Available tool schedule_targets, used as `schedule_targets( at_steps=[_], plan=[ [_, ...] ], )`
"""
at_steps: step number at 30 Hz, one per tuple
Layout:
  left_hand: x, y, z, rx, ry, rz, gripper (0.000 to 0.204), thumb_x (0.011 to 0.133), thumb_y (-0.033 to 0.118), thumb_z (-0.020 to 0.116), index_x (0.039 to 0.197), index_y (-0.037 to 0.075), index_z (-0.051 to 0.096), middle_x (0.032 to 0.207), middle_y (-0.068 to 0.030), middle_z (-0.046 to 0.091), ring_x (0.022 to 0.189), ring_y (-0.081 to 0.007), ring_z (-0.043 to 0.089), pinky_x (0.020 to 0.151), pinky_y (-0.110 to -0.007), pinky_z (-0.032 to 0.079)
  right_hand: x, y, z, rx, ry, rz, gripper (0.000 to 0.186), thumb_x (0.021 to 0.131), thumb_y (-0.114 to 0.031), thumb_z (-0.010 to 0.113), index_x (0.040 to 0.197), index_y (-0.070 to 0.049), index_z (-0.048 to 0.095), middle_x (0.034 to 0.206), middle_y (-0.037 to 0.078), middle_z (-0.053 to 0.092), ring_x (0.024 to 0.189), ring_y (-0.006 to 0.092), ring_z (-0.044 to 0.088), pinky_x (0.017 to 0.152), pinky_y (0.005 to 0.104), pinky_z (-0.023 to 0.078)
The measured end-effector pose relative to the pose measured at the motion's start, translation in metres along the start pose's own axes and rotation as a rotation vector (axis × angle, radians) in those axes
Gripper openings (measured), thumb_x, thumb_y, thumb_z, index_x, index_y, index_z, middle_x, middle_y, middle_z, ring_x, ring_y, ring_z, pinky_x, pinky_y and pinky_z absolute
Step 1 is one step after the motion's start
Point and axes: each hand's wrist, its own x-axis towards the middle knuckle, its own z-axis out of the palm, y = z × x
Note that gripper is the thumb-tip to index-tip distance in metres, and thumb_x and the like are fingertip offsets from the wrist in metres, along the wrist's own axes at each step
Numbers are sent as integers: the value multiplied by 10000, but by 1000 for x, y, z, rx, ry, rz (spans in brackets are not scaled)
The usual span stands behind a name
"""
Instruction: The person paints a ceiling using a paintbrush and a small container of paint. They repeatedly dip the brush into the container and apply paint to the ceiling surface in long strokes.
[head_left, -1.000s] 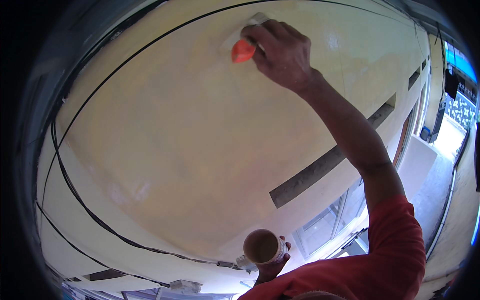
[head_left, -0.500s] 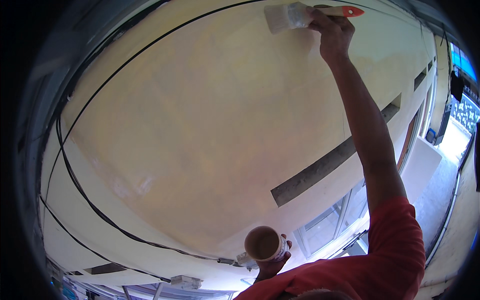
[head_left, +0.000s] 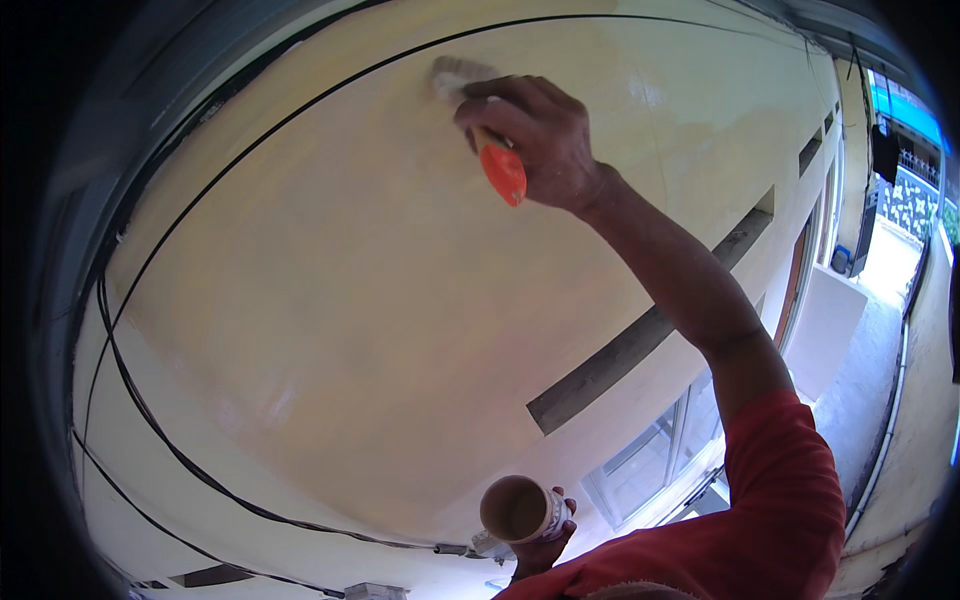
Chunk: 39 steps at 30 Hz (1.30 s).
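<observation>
My right hand point(head_left: 545, 140) is raised high against the cream-yellow wall point(head_left: 350, 280). Its fingers are closed around a wide paintbrush point(head_left: 503, 175) with an orange-ended handle. The brush's pale bristles, slightly blurred, meet the wall just below a black cable point(head_left: 400, 57). Low in the picture, my left hand point(head_left: 545, 555) grips a round tub point(head_left: 515, 510) with a printed side. The tub's mouth faces the camera and its inside looks beige; I cannot tell how much paint is in it. Part of the left hand is hidden behind the tub.
A dark grey recessed slot point(head_left: 610, 365) runs slantwise across the wall beneath my right arm. Several black cables point(head_left: 190, 460) hang along the left side. Windows point(head_left: 645, 455) lie below, and a narrow alley point(head_left: 865, 350) stretches off at the right.
My right hand has swept the brush left and slightly down along the wall, and the handle now points downward instead of right. The left hand keeps the tub almost in place.
</observation>
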Motion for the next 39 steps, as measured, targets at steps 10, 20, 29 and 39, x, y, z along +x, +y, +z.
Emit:
schedule_targets(
  at_steps=[10, 20, 29, 39],
  plan=[
    [10, -2, -6, -13, 60, 10, 704, 913, 644, 747, 1461, 218, 632, 1512, -147, 559, 1374, -425, 484, 947, -527, 568, -43, 194, -66, 711, 629, 877, 305, 880, -18, 822, 1129, 104, 693, 986, 176, 748, 841, 269, 780, 759, 378, 700],
    [16, -3, -3, -6, 54, -18, 709, 912, 634, 752, 1465, 210, 631, 1514, -146, 557, 1384, -419, 482, 943, -521, 574, -52, 234, -100, 170, 524, 613, 112, 891, 7, 772, 993, -39, 757, 981, 25, 762, 952, 197, 732, 898, 337, 575],
    [12, 0, -10, 21, 71, -19, 720, 909, 623, 769, 1481, 211, 620, 1518, -139, 558, 1376, -416, 492, 943, -512, 578, -34, 63, -43, -55, -116, 63, 245, 812, 5, 853, 991, -140, 771, 1190, 108, 786, 1000, 286, 756, 804, 373, 630],
    [16, -1, -6, 21, 26, -20, 639, 926, 505, 794, 1471, 211, 636, 1507, -131, 527, 1405, -363, 442, 990, -502, 551, -49, 219, -111, 137, -19, 258, 123, 904, 59, 760, 987, -31, 748, 1011, 27, 768, 953, 164, 719, 890, 327, 575]
  ],
)
